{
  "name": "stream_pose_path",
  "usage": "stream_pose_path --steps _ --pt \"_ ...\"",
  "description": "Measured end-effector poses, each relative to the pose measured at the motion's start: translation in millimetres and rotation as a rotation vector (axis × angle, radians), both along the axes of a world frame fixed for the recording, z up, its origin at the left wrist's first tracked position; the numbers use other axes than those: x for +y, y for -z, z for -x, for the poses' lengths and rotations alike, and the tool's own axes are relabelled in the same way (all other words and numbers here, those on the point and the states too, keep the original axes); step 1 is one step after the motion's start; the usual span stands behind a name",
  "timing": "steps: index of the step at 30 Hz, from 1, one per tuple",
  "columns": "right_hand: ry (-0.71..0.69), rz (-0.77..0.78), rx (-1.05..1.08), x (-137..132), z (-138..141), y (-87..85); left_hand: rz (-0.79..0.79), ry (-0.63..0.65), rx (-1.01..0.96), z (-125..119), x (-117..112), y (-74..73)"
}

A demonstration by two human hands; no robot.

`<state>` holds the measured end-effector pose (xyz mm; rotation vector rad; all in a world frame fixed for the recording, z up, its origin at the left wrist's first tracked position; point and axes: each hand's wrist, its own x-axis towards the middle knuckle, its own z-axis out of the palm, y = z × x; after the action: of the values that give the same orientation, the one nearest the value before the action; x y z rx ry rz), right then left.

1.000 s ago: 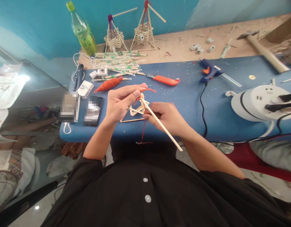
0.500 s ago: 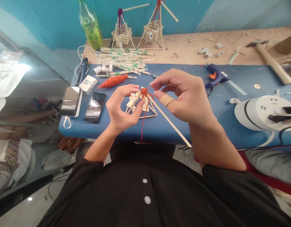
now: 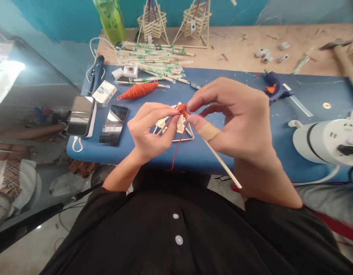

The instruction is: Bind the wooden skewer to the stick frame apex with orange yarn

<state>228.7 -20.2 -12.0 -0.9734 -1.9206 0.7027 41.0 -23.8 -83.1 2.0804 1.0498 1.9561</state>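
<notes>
A small pyramid frame of pale wooden sticks (image 3: 188, 134) stands near the table's front edge, with orange string (image 3: 182, 109) bound round its top. My left hand (image 3: 150, 131) pinches the left side of that binding between thumb and forefinger. On the other side, my right hand (image 3: 232, 118) has its thumb and forefinger closed in on the string; the exact contact is partly hidden. A tape strip wraps its thumb. One loose orange end hangs down in front of the frame. Beneath my right hand, a longer wooden stick (image 3: 223, 164) slants down to the right.
Left lie an orange string bundle (image 3: 139, 91), two phones, one phone (image 3: 116, 124) dark, and a small white box (image 3: 105, 91). Behind are wrapped sticks (image 3: 156, 59), a bottle (image 3: 110, 23) and two stick frames. Right are a glue gun (image 3: 275, 88), power strip (image 3: 316, 141) and hammer (image 3: 344, 57).
Both hands have closed in on the string binding; the left fingers, apart before, now pinch it. The view has tilted down and shifted a little left.
</notes>
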Motion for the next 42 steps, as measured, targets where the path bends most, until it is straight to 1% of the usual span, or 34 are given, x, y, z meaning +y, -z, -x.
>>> stream_pose_path --steps 3,6,11,15,17,20,22,25,28,34,39,42 --pt "-0.016 -0.016 -0.040 -2.4 1.8 -1.5 0.030 0.017 -0.017 0.4 0.6 0.9" --pt "0.056 0.009 -0.079 -3.5 3.8 -2.3 0.044 0.026 -0.024 -1.0 1.5 1.6" --pt "0.095 -0.059 -0.120 -3.5 3.8 -2.6 0.008 -0.007 -0.017 -6.1 1.8 1.1" --pt "0.066 -0.115 -0.107 -0.3 3.4 -1.9 -0.040 -0.040 0.017 -6.9 2.3 1.7" --pt "0.041 -0.167 -0.113 3.2 3.3 -0.8 -0.054 -0.048 0.024 -5.9 2.9 1.8" --pt "-0.019 -0.268 -0.134 9.1 2.8 1.3 -0.032 -0.048 0.026 -4.4 3.4 1.2" --pt "-0.043 -0.301 -0.122 11.4 2.2 2.3 -0.002 -0.044 0.017 -3.9 3.4 0.8" --pt "-0.040 -0.273 -0.140 11.2 1.2 1.5 0.027 -0.028 -0.017 -4.5 3.4 0.6" --pt "-0.023 -0.224 -0.193 9.1 0.1 -1.2 0.061 0.016 -0.071 -5.8 3.8 1.0" --pt "-0.026 -0.128 -0.181 8.0 -0.9 -5.4 0.164 0.079 -0.178 -5.5 4.1 2.8" --pt "-0.035 -0.061 -0.180 7.9 -0.8 -9.5 0.209 0.099 -0.164 -0.8 2.6 3.2" --pt "-0.029 -0.006 -0.168 6.4 -1.9 -10.9 0.225 0.072 -0.132 1.0 1.3 3.1"
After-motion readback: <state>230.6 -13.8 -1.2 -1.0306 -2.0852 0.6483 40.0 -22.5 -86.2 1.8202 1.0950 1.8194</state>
